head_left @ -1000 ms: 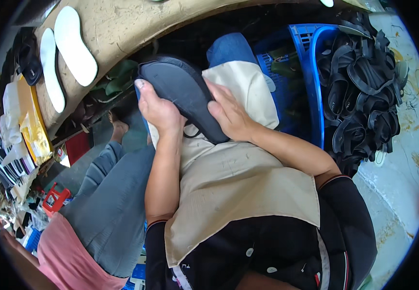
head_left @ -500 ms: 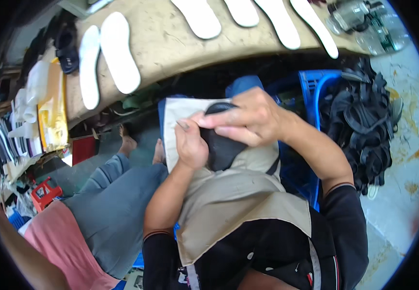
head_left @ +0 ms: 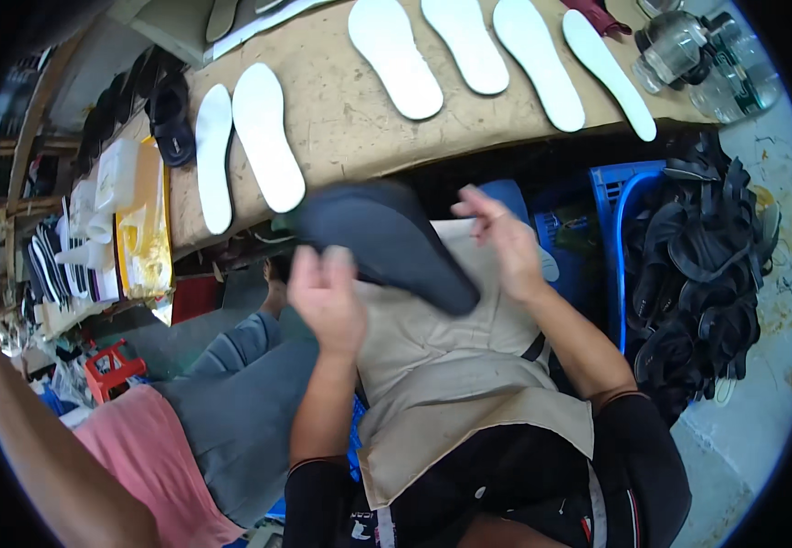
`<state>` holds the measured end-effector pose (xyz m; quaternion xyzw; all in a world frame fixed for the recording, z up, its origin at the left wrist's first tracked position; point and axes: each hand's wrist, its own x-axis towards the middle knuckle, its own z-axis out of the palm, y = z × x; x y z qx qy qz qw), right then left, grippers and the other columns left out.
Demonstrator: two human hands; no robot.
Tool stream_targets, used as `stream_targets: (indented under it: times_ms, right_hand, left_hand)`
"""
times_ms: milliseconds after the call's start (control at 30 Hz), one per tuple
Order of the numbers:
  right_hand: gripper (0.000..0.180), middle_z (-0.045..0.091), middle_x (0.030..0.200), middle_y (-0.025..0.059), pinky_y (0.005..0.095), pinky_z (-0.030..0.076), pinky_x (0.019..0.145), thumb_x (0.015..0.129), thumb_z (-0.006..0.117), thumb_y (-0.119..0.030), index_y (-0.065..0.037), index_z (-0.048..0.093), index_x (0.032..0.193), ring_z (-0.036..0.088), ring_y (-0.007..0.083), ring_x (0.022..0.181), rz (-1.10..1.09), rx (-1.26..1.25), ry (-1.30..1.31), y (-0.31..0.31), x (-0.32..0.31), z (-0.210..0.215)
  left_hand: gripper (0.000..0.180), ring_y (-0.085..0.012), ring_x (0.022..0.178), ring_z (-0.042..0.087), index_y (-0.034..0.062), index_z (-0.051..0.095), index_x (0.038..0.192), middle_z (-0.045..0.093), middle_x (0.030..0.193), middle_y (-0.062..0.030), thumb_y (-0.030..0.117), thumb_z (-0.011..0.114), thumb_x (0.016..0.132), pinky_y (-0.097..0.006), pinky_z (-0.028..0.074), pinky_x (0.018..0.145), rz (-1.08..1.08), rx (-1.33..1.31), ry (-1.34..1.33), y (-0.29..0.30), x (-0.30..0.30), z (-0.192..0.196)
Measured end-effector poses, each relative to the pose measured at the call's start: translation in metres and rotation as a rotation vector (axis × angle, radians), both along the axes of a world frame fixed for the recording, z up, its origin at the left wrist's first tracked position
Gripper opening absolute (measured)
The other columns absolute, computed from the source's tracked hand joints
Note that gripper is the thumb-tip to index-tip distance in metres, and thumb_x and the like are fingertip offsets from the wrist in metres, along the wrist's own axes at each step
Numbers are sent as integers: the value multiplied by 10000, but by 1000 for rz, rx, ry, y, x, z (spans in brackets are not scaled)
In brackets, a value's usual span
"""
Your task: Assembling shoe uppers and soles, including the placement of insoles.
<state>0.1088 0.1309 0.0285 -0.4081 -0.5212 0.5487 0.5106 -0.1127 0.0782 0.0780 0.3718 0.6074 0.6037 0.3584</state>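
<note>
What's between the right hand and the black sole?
No object: in the head view, the gap between the right hand and the black sole shows mostly the beige apron behind.

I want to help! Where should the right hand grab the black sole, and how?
Probably its narrow end, pinched across both edges, coming from the right: that end of the black sole sticks out free, while the left hand holds the wider end.
</note>
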Motion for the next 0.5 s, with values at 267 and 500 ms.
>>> stream_targets:
  times_ms: [267,500]
  right_hand:
    - [516,678,820,128,232,469,478,1092,376,-427,20,631,1056,602,135,584,-8,-376,778,37,5,34]
    - [505,486,536,19,272,402,475,1044,485,-298,25,600,674,425,125,492,358,109,-154,78,-17,42]
  left_hand:
    - [369,-225,1064,690,-20,584,1274,689,1176,-172,255,419,1093,-316,537,964,3,243,-697,21,32,19]
    - [454,-232,954,700,-37,584,1301,696,1123,-191,314,385,1091,-312,568,845,-177,77,-614,-18,-46,-33]
